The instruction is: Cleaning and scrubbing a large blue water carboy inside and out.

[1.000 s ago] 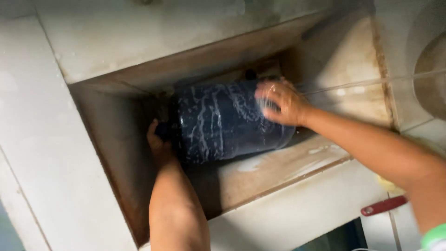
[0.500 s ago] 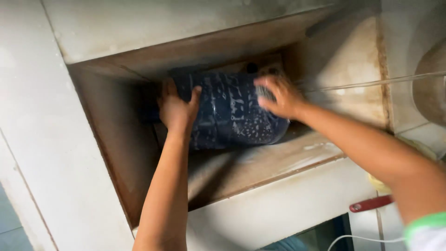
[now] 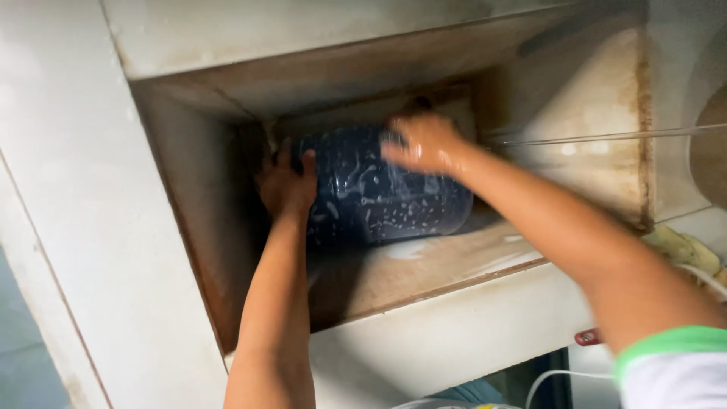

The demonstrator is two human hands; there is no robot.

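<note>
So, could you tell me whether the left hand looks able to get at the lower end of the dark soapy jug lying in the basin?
Probably yes: the left hand already rests on that end of the jug, and nothing visible lies between them inside the basin, though the wall there is close.
</note>
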